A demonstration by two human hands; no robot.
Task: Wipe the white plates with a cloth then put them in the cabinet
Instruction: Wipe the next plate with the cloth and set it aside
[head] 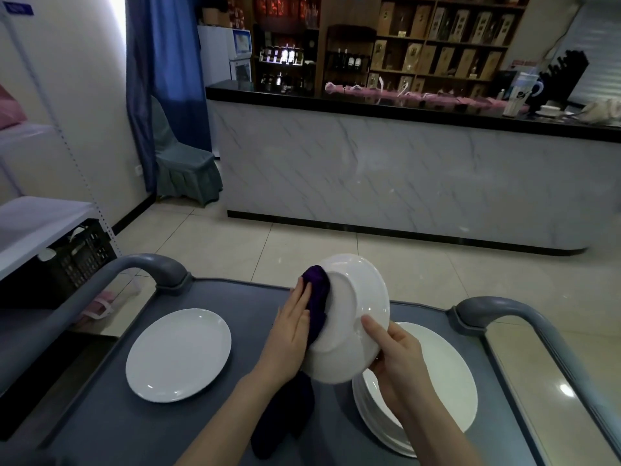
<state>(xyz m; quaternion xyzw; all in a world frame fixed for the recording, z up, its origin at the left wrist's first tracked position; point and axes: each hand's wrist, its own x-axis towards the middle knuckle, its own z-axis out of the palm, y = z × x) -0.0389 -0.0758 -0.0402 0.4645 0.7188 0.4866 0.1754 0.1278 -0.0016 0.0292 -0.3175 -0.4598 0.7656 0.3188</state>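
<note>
Fingers (373,327) of the right hand (400,361) are curled round the lower right rim of a white plate (349,317), with the thumb laid on its underside. The plate is held tilted above the cart, its base ring turned towards the camera. Against its left edge a purple cloth (317,290) is pressed by the left hand (292,327) – those fingers (302,297) are kept straight and close together, flat on the fabric. The rest of the cloth is left hanging below the plate, down to the grey cart top (215,432). A stack of plates (447,381) is seen just beneath the right hand, and a single plate (178,354) is set apart to the left. Curved grey handles (154,267) are fitted at the cart's far corners – beyond them a marble-fronted counter (403,169) is seen across the tiled floor.
</note>
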